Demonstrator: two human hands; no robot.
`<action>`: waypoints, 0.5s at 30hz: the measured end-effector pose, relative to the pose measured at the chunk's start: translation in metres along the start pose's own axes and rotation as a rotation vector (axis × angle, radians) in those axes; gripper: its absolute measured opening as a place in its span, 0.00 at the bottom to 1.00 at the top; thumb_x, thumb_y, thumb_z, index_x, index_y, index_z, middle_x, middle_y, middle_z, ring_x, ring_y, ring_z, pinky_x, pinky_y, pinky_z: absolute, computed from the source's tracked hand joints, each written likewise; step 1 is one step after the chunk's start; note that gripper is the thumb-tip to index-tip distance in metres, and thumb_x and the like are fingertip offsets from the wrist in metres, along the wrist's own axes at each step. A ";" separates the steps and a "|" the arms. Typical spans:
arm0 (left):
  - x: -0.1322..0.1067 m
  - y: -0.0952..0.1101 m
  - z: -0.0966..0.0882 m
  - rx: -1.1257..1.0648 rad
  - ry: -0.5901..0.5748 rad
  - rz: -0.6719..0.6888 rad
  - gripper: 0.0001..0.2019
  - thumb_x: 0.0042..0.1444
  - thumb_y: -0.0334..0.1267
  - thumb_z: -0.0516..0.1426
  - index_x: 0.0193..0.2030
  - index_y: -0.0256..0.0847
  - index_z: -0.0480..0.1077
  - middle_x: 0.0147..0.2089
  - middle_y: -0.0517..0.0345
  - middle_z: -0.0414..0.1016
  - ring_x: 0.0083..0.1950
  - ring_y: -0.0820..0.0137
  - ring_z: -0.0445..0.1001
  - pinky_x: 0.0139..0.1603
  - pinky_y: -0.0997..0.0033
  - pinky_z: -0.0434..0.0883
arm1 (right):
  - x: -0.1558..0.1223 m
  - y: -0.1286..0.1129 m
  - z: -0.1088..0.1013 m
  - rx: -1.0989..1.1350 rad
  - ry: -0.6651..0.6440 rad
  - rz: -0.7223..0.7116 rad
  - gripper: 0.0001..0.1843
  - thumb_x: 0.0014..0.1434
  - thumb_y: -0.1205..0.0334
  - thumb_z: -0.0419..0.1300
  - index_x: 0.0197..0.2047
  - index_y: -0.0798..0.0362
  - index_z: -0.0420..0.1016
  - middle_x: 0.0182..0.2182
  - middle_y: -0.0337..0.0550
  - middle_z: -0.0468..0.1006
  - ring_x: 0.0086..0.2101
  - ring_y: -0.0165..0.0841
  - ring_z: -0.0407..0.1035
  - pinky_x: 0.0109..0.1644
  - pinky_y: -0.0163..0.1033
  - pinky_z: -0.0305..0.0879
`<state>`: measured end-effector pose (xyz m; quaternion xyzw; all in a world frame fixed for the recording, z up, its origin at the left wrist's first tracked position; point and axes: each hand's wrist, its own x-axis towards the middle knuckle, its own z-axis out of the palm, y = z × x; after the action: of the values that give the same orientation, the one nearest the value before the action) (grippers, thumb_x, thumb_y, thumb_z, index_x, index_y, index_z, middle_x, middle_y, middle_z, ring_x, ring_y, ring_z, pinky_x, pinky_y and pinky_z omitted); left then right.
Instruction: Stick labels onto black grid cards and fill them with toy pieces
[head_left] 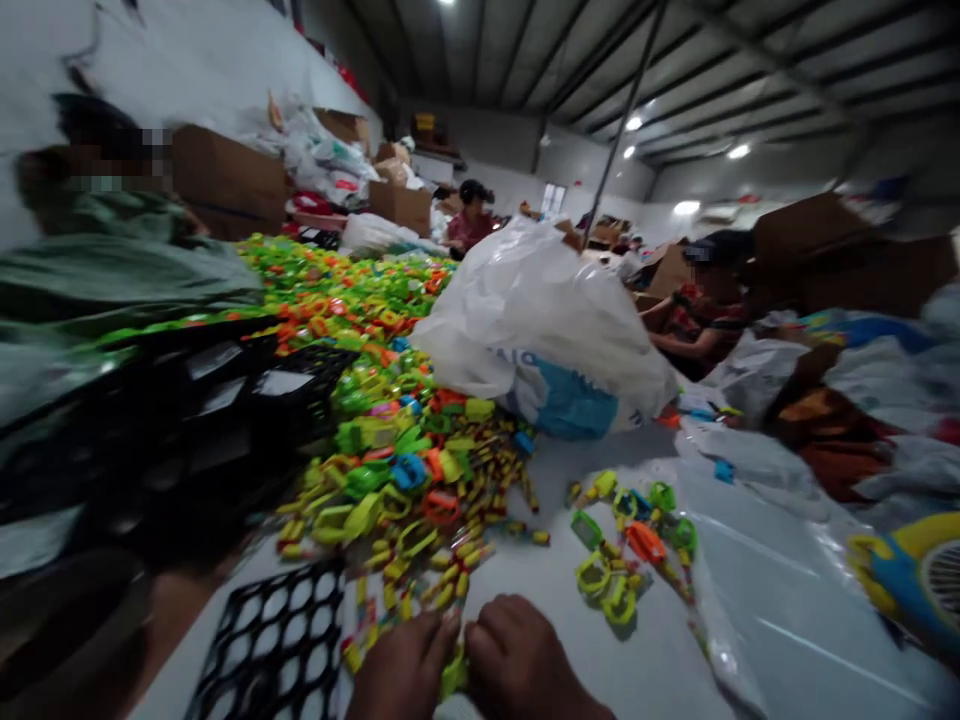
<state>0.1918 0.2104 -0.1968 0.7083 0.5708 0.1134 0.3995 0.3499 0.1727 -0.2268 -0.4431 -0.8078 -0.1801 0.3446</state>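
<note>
Side by side at the near edge of the table are my left hand (405,660) and my right hand (517,655), both with curled fingers. A yellow-green plastic piece (454,674) shows between them, mostly covered by the fingers, so its kind is unclear. Small yellow-and-red capped tubes (450,575) lie loose just beyond the hands. Farther off begins a big heap of toy plastic watches (367,510) in green, yellow, orange and blue. A smaller group of watches (619,600) and tubes lies to the right. At the left is a black tray (217,645) with round holes.
A large white plastic bag (547,320) stands on the table behind the heap. Stacked black crates (172,440) are at the left. Clear plastic sheeting (795,590) covers the right side, beside a yellow-and-blue fan-like object (915,570). Several people sit around, among cardboard boxes (225,180).
</note>
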 end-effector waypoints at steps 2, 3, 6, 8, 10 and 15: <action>-0.003 0.002 0.002 0.041 -0.047 -0.072 0.21 0.59 0.44 0.45 0.30 0.38 0.75 0.34 0.48 0.80 0.38 0.63 0.76 0.38 0.67 0.65 | -0.003 -0.006 -0.008 0.064 -0.057 -0.001 0.15 0.68 0.62 0.46 0.29 0.52 0.64 0.22 0.39 0.67 0.24 0.31 0.60 0.29 0.38 0.51; -0.004 0.004 0.004 0.045 -0.065 -0.097 0.20 0.59 0.44 0.46 0.29 0.38 0.75 0.33 0.48 0.80 0.38 0.63 0.75 0.37 0.68 0.64 | -0.006 -0.009 -0.008 0.094 -0.084 0.006 0.16 0.68 0.62 0.46 0.28 0.52 0.63 0.22 0.38 0.67 0.24 0.31 0.59 0.30 0.38 0.50; -0.007 0.008 0.011 0.030 -0.079 -0.146 0.23 0.60 0.47 0.44 0.29 0.38 0.75 0.33 0.49 0.79 0.37 0.63 0.75 0.37 0.68 0.64 | -0.021 -0.013 -0.004 0.160 -0.121 0.064 0.17 0.69 0.59 0.45 0.28 0.51 0.62 0.22 0.38 0.66 0.24 0.31 0.58 0.29 0.38 0.49; -0.009 0.010 0.015 -0.029 -0.044 -0.128 0.27 0.63 0.50 0.40 0.33 0.39 0.76 0.35 0.49 0.79 0.39 0.62 0.76 0.39 0.67 0.65 | -0.030 -0.003 -0.008 0.175 -0.152 0.103 0.18 0.70 0.56 0.45 0.29 0.52 0.63 0.22 0.38 0.66 0.25 0.31 0.58 0.30 0.38 0.51; -0.010 0.010 0.017 -0.120 0.027 -0.066 0.27 0.64 0.52 0.38 0.37 0.41 0.75 0.36 0.51 0.79 0.40 0.62 0.76 0.41 0.65 0.67 | -0.036 0.024 -0.025 0.135 -0.171 0.157 0.16 0.69 0.56 0.47 0.31 0.52 0.66 0.23 0.38 0.68 0.26 0.31 0.60 0.31 0.37 0.54; -0.009 -0.009 -0.001 -0.202 0.364 0.114 0.21 0.61 0.53 0.46 0.42 0.43 0.74 0.44 0.52 0.78 0.48 0.62 0.74 0.51 0.62 0.69 | -0.050 0.107 -0.094 -0.379 -0.027 0.459 0.15 0.64 0.52 0.57 0.46 0.55 0.72 0.39 0.51 0.77 0.43 0.42 0.68 0.49 0.48 0.62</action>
<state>0.1818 0.2034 -0.1994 0.6637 0.5783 0.3182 0.3518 0.4960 0.1449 -0.1987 -0.6729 -0.6431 -0.2391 0.2765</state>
